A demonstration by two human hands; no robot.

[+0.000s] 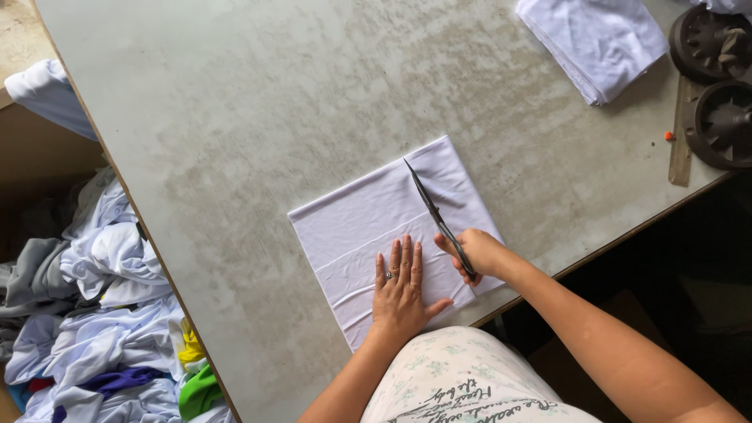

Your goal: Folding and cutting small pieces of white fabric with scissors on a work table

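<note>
Your left hand (401, 294) lies flat, fingers together and palm down, on the folded white cloth (368, 227) that sits near the front edge of the grey desk (258, 102). That hand's grip is spread open, pressing on the fabric rather than closing around anything, and there is a ring on one finger.

Your right hand (479, 252) has its grip closed around the handles of a pair of scissors (435, 211). The blades look nearly together (the picture is too small to judge any gap between them) and they point away from you, up and to the left, lying over the right part of the cloth with the tip close to its far edge. The two hands are just beside each other on the near right corner of the cloth.

At the far right corner of the desk lies a stack of folded white fabric (595, 39). Beside it stand two dark round wheel-like parts (717, 86), one on top of a ruler (680, 149). To the left, below the desk edge, a heap of mixed clothes (102, 313) lies in white, grey, blue, yellow and green.
</note>
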